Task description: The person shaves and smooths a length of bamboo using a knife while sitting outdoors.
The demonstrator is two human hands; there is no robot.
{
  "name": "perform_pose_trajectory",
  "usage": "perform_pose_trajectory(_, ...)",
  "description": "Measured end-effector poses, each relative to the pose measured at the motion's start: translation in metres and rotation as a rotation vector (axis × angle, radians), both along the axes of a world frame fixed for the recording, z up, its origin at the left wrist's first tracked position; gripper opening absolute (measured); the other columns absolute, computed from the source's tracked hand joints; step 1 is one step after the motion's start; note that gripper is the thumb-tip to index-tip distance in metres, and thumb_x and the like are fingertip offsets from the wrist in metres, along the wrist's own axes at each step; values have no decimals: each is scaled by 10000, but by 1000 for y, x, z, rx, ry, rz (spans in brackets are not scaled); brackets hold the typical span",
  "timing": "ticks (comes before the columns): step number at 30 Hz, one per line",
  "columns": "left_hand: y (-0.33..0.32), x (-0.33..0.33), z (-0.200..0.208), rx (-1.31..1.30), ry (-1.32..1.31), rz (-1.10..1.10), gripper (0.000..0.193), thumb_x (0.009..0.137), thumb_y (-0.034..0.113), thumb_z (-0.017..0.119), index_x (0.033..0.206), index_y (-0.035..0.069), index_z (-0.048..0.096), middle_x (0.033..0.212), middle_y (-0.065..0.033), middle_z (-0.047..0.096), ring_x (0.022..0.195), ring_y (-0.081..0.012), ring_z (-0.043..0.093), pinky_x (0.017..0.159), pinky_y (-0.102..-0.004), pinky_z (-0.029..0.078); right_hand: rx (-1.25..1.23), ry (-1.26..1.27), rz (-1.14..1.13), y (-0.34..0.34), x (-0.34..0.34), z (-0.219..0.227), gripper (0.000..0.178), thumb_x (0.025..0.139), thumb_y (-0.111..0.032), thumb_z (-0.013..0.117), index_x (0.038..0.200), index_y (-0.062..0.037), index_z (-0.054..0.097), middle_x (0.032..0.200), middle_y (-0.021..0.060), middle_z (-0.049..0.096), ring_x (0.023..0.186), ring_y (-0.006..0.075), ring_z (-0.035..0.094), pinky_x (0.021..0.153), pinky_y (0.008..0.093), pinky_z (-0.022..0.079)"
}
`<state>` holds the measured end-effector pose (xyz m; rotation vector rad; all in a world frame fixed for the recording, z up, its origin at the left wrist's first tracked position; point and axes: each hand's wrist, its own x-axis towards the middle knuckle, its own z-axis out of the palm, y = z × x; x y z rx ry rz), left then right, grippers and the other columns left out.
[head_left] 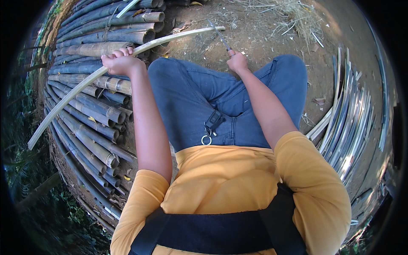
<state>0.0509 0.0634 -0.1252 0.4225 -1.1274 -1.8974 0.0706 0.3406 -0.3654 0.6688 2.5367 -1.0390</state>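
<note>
Head view: the left hand (122, 62) has its grip wrapped around a long pale strip (171, 38) that slants up to the right; the right hand (237, 62), nearer the strip's top end, grips a knife (226, 45), blade crossing there

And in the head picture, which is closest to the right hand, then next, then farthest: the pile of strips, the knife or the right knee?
1. Knife: nearest, held in the right hand.
2. Right knee: just to the hand's right.
3. Pile of strips: farthest, out on the ground at the right.
</note>
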Motion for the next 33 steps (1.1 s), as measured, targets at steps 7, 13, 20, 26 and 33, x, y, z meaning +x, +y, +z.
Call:
perform_pose_trajectory(7,-15,4,-8,-12,-19,29,307,924,302,345,689,154,216,516,11,191,457,-147,234,449,-319,283,18,41,58,-8,2,21,299,940,-360,559,1122,-155,680,1099,188,684,1065,364,642,904,466,504)
perform_pose_trajectory(13,-10,10,-8,27,-20,26,285,910,288,345,699,154,208,522,15,180,461,-138,217,451,-316,272,-1,25,61,-3,1,11,323,954,-382,554,1140,-145,670,1115,192,676,1079,369,635,913,469,502)
perform_pose_trajectory(20,-4,15,-1,-7,-17,-10,280,907,283,351,702,157,209,518,14,191,463,-136,228,471,-310,285,37,-25,14,-6,1,13,313,944,-360,570,1133,-130,667,1126,183,676,1084,362,636,914,460,505)
perform_pose_trajectory(26,6,11,3,-24,-14,-14,311,937,297,348,697,153,212,502,9,206,467,-144,237,474,-318,296,83,-5,-21,4,0,5,311,940,-362,578,1119,-125,669,1120,176,680,1076,349,644,903,455,510)
perform_pose_trajectory(33,9,13,4,-51,-12,-20,330,932,300,333,661,159,208,503,7,209,468,-146,241,477,-322,302,92,17,56,-3,7,15,311,947,-362,569,1119,-123,670,1089,179,688,1066,347,648,895,452,513)
